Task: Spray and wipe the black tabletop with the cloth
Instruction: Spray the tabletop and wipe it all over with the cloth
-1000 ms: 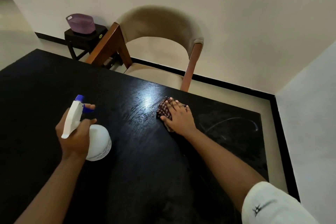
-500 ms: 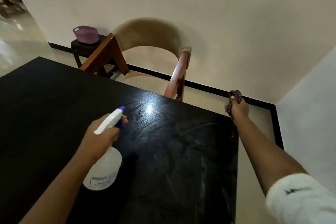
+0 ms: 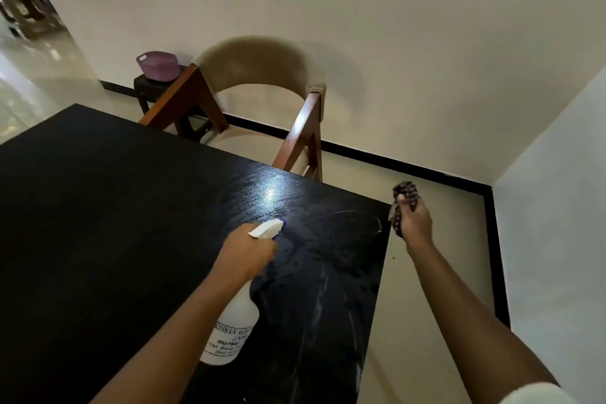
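Leftmost, the black surface [image 3: 108, 226] is stretching away dry and dull to the left of the left hand [image 3: 246, 251], and this part is showing no droplets. The left hand is wrapping closed around the neck of the white spray bottle [image 3: 233, 326], with the bottle body hanging below the wrist and the nozzle [image 3: 267, 229] pointing forward and slightly right, above the surface. The finger on the trigger is hidden behind the hand, so how far it is squeezing cannot be told.

Just ahead of and to the right of that hand, fine droplets and pale curved streaks are lying on the surface up to its right edge. The step in hand is judged to be spraying. To do it well, the nozzle is best kept above the surface and angled down, so the mist is landing on the top and not drifting past the edge onto the floor [image 3: 436, 272]; short squeezes, spread toward the dry area on the left, are likely giving a more even film than one heavy patch.

Farther right, the right hand [image 3: 414, 223] is clenching the bunched checked cloth [image 3: 404, 198], held clear of the surface, just beyond its right edge and over the floor. Holding it aside there is keeping the cloth dry and ready for the wipe.
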Available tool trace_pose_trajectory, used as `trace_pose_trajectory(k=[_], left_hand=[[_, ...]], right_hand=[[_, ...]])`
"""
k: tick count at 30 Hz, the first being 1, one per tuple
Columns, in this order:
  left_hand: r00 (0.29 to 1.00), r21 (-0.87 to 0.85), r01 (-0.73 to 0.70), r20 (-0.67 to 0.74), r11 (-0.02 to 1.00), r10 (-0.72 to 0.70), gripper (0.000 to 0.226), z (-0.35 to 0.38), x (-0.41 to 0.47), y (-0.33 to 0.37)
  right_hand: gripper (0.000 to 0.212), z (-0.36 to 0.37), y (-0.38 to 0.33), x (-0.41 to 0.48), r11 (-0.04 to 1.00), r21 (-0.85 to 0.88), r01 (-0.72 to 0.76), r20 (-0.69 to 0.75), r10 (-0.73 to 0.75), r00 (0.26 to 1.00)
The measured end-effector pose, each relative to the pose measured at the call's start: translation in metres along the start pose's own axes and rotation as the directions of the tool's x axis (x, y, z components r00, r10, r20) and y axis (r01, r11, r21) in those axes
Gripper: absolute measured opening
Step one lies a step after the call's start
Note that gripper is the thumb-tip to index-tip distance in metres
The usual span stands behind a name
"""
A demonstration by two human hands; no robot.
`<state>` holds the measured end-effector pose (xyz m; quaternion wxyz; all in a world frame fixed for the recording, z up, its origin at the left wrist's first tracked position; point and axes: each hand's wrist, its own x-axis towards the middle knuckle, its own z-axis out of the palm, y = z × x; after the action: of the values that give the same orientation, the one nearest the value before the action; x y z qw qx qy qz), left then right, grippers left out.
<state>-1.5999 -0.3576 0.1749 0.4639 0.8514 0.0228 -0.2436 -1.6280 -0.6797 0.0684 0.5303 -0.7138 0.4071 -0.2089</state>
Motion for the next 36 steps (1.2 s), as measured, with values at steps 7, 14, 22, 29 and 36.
trace_pose_trajectory(k=[7,14,22,29,36], left_hand=[[0.991,-0.237,-0.103,-0.103,0.966,0.08,0.021,-0.023,-0.017,-0.007],[0.914,-0.216,-0.317,-0.329,0.923,0.237,0.041,-0.057,-0.006,-0.025],[0.847,-0.208,-0.408,-0.45,0.889,0.283,0.054,-0.073,0.014,-0.04],[0.838,-0.215,-0.423,-0.462,0.88,0.29,0.079,-0.066,0.015,-0.045],[0.803,-0.163,-0.489,-0.467,0.857,0.37,0.067,-0.059,0.013,-0.047]], right_hand=[[0.039,0.091,0.0,-0.026,0.667,-0.648,0.368,0.253,-0.268,0.93],[0.068,0.166,-0.009,-0.104,0.36,-0.543,0.758,0.689,-0.325,0.648],[0.071,0.094,0.001,-0.001,0.48,-0.833,0.276,0.241,-0.134,0.961],[0.068,0.157,-0.013,-0.064,0.443,-0.691,0.572,0.518,-0.249,0.819],[0.068,0.161,-0.019,-0.061,0.255,-0.631,0.733,0.668,-0.301,0.68]])
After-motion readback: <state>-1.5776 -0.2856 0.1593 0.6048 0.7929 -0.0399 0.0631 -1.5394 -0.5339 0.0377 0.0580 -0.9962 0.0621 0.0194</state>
